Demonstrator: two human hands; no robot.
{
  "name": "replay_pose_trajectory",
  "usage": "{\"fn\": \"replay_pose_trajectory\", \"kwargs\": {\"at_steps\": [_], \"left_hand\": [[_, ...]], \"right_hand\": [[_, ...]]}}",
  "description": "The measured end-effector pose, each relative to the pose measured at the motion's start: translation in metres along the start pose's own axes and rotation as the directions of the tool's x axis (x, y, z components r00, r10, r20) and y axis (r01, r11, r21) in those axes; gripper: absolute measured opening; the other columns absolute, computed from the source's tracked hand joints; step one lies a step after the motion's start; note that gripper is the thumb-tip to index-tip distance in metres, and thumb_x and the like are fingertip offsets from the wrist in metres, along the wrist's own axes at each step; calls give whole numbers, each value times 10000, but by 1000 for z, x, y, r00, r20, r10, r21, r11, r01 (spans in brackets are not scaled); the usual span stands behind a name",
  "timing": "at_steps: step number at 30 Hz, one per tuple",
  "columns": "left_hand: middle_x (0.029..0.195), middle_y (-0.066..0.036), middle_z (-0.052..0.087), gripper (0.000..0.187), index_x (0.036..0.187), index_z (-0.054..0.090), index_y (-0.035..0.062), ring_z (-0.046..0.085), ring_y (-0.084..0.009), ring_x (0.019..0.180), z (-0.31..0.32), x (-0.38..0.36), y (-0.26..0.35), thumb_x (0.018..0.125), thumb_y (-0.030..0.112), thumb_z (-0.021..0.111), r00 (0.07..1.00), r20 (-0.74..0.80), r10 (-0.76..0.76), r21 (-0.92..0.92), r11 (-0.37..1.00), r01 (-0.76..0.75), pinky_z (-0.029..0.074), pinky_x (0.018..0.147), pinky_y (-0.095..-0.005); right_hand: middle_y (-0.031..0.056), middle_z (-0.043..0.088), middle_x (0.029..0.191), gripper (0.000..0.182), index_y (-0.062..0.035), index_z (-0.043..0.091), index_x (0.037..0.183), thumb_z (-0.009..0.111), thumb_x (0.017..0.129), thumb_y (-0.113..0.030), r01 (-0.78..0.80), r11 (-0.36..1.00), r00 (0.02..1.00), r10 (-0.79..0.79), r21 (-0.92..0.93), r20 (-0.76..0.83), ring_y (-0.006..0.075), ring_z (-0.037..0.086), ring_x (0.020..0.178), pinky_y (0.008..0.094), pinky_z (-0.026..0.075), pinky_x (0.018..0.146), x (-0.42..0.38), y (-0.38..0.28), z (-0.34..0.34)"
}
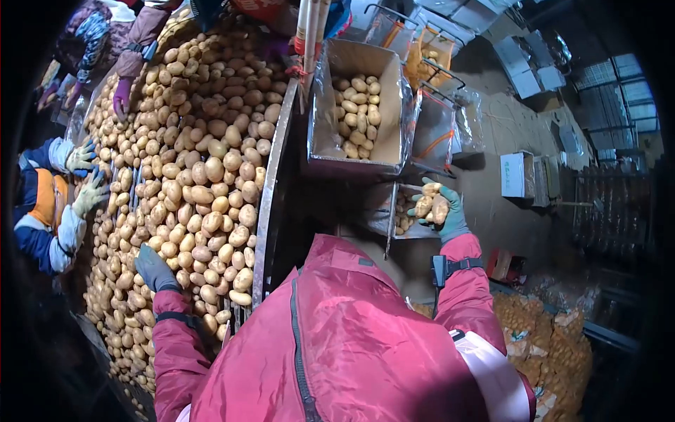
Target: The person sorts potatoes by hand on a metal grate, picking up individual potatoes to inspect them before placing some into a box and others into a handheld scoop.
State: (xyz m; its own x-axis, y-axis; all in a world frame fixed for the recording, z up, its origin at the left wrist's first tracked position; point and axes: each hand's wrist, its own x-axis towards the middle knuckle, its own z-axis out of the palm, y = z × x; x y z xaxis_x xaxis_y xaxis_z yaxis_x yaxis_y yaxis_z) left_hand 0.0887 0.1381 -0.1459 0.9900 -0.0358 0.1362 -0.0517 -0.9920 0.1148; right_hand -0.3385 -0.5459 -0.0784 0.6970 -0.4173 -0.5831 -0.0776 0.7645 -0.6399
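Note:
My left hand (153, 269), in a grey-green glove, reaches onto the wide heap of potatoes (200, 193). Its fingers point away from me and lie on top of the heap, with no potato visibly gripped. Off to my right, my gloved right hand (453, 209) is closed around several potatoes (431, 204). It is above the right side of a small open bag or box (382, 216) that has potatoes (404, 214) inside. Part of that container is hidden by the hand and the held potatoes.
A metal edge (276, 176) borders the heap. A plastic-lined carton (358, 160) with potatoes stands ahead, beside wire-framed bags (432, 133). Across the heap are a co-worker's gloved hands (88, 183) and another person's purple glove (121, 98). Filled net sacks (541, 344) lie behind right.

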Motion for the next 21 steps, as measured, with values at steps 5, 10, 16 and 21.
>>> {"fn": "replay_pose_trajectory", "kwargs": {"at_steps": [5,10,16,21], "left_hand": [[1291,-205,676,439,1282,661,0,583,-407,1213,-1,6,-3,1066,276,396,998,20,65,117,991,-67,394,1120,-438],[1302,-206,671,445,1294,655,-4,579,-390,1232,0,6,-3,1065,277,398,999,-3,50,38,998,-50,372,1141,-438],[1328,-189,664,449,1317,642,-2,556,-366,1280,2,-1,-4,1064,289,413,993,-68,91,-9,996,-92,322,1186,-432],[998,-162,678,225,1004,670,61,620,-330,957,25,8,-22,1006,151,464,983,-50,175,325,934,-149,450,890,-475]], "right_hand": [[244,639,1144,724,-145,531,1400,732,827,-539,27,1000,995,-26,13,-92,453,696,838,463,507,537,-17,-4,-30],[220,638,1124,677,-158,548,1367,739,826,-518,47,999,993,-44,21,-109,440,691,835,449,508,544,-21,2,-28],[171,627,1112,569,-138,578,1302,736,853,-450,-69,993,990,80,99,-113,388,664,947,496,554,684,-24,15,-53],[164,617,1149,528,-134,591,1224,748,848,-472,236,309,810,-586,-921,11,319,638,1053,446,510,825,-9,87,-128]]}}
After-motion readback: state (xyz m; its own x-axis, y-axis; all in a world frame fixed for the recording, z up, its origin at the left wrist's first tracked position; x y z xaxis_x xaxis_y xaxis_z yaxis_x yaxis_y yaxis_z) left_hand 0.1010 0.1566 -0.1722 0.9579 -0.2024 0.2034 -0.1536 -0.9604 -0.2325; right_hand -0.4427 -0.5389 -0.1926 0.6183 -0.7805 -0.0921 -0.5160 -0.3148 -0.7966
